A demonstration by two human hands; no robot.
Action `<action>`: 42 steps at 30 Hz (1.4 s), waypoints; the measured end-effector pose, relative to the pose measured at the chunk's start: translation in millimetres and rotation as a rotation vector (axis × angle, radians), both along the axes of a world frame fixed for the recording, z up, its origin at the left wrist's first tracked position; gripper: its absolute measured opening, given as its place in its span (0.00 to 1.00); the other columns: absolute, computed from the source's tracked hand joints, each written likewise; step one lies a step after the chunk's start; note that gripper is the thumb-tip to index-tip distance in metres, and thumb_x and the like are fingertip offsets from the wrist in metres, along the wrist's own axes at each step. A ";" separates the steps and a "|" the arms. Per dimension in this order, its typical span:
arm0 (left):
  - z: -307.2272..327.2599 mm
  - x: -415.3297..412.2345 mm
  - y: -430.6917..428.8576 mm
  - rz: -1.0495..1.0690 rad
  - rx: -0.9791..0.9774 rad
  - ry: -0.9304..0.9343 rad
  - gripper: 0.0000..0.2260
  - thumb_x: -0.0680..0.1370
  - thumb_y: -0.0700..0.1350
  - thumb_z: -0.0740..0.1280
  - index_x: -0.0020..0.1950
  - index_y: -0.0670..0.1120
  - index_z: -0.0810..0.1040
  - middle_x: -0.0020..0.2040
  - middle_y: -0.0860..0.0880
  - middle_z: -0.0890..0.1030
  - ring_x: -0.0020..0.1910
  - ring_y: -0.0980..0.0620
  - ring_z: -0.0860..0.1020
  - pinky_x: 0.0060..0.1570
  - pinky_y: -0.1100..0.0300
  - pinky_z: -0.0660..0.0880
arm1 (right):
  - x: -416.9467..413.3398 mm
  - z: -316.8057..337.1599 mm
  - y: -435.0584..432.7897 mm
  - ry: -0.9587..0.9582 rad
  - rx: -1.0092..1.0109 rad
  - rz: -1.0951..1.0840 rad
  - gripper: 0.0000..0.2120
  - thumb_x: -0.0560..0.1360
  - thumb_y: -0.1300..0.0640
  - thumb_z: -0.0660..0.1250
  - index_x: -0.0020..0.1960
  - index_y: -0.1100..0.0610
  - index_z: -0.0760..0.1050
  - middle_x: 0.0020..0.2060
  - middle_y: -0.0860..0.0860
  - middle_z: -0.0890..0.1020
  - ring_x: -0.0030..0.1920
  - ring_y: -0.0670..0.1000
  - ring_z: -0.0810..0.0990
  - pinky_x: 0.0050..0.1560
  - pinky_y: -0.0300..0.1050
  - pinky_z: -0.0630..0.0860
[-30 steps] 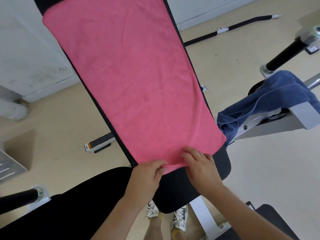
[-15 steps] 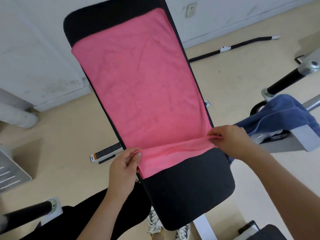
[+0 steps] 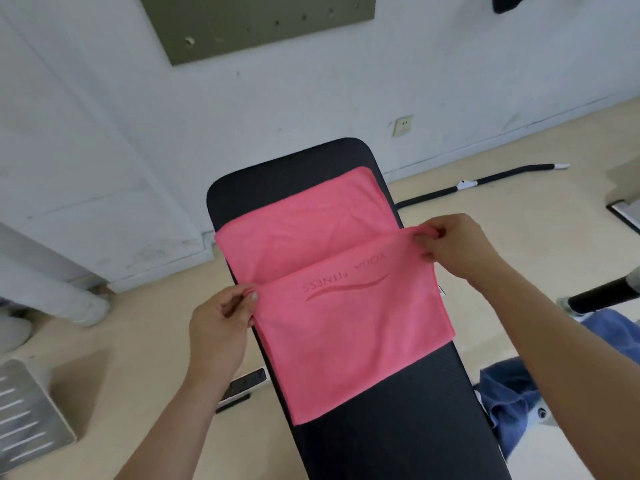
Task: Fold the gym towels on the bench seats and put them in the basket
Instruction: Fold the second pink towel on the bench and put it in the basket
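Left hand: our left hand is pinched shut on the near-left corner of the pink towel, thumb on top, right at the bench's left edge.

Right hand: our right hand has the other corner nipped between thumb and fingers, over at the bench's right edge and a bit farther up than the left.

Towel: it lies on the black bench, long axis running along the bench's length away from us. The end we're holding is doubled over the rest, logo side up and reading upside down to us. The held edge sits roughly midway up; a bare single layer of towel shows beyond it toward the bench's far end.

What matters next: the far edge of the towel is straight ahead of both hands, up the bench. We'd guess the fold finishes by carrying the held edge forward to meet it. Right hand is nearer that far edge, so the left probably has more ground to cover to keep things square.

Other stuff: a blue towel is bunched off the bench's right side, just beside it. Can't see any basket from here.
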State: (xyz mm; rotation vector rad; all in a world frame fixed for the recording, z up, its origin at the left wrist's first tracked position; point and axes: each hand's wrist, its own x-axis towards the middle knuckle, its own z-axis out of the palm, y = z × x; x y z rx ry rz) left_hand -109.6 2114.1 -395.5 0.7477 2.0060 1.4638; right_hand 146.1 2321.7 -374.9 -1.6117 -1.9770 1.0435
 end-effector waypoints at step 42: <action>65.4 -79.1 33.0 -0.126 -0.155 0.387 0.09 0.68 0.45 0.77 0.34 0.59 0.82 0.38 0.64 0.82 0.39 0.65 0.78 0.40 0.75 0.70 | -74.7 53.6 50.5 0.085 0.083 0.039 0.05 0.67 0.64 0.75 0.41 0.57 0.81 0.39 0.49 0.83 0.41 0.51 0.80 0.42 0.40 0.72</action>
